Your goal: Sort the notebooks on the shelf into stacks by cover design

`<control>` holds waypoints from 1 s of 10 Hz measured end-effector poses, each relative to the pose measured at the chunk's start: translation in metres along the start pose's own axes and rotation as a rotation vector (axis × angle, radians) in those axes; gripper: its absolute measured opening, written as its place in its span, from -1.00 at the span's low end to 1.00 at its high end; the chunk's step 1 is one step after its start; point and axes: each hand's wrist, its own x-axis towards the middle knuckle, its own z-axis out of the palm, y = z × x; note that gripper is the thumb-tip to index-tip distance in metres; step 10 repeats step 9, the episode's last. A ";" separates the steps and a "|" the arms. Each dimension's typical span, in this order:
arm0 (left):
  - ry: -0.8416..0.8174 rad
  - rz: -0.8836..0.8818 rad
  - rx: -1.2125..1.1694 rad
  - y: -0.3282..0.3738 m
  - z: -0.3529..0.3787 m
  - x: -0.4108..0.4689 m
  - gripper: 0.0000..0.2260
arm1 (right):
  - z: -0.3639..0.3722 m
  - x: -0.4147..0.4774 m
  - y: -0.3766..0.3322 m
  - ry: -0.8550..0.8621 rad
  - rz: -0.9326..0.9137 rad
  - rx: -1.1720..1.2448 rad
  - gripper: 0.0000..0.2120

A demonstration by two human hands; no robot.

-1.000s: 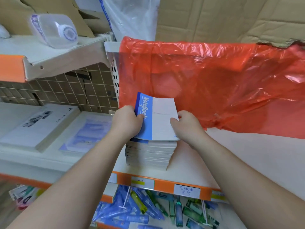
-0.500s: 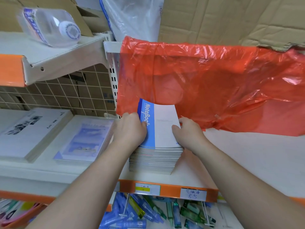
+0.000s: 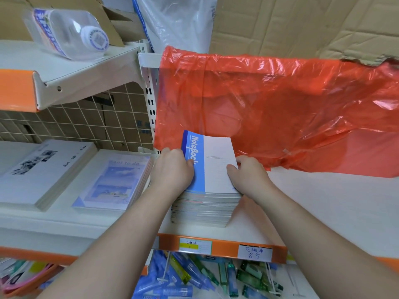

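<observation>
- A white shelf (image 3: 323, 212) with an orange front edge holds everything. A big red plastic bag (image 3: 280, 108) hangs down behind it.
- In the middle sits a tall stack of notebooks (image 3: 205, 210), near the front edge of the shelf.
- To the left lie two more piles: a white one with a black picture (image 3: 43, 173), and a pale blue one (image 3: 112, 182) just beside it.
- On top of the tall stack is a blue and white notebook (image 3: 209, 165) that says "NoteBook".
- The left hand (image 3: 172, 171) is curled around the blue side of that stack. The thumb lies on the cover.
- The right hand (image 3: 248, 175) is bent over the white side, fingers pressing the cover and the edge.
- I think both hands are squaring up the stack, or getting ready to lift some books off it.
- Next, the hands should check the cover below. The stack's edges show some different colours, so it may hold mixed designs that need their own piles.
</observation>
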 end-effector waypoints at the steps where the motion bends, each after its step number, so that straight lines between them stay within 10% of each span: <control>1: 0.004 -0.009 -0.005 0.000 0.000 -0.001 -0.76 | -0.001 -0.001 -0.001 -0.005 0.004 -0.007 -0.73; 6: 0.029 0.041 -0.046 -0.005 -0.016 0.002 -0.71 | -0.026 -0.011 -0.010 0.063 0.080 0.214 -0.73; 10: 0.016 0.262 0.173 0.014 -0.009 -0.036 -0.54 | -0.040 -0.062 0.025 -0.071 0.046 -0.086 -0.60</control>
